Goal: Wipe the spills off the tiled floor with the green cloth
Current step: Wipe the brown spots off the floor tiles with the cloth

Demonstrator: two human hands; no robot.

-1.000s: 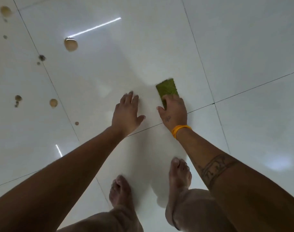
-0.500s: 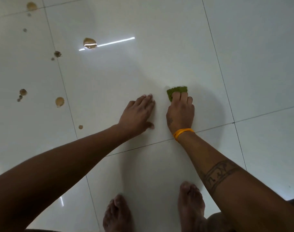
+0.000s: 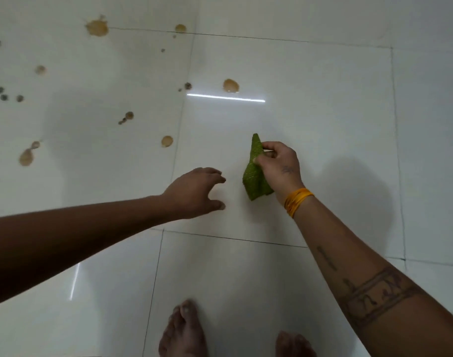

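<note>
My right hand pinches the green cloth and holds it above the white tiled floor, the cloth hanging folded below the fingers. My left hand hovers just left of the cloth with loosely curved fingers and holds nothing. Several brown spills lie on the tiles to the far left and ahead: one spot beside a light reflection, another spot near a grout line, a large blotch at the top, and a drip at the left.
My two bare feet stand at the bottom edge. Dark grout lines cross the glossy floor. Small dark specks sit at the far left.
My right hand has lifted the cloth off the floor and now pinches it in the air. My left hand has come off the tile. The view has shifted, showing more spills.
</note>
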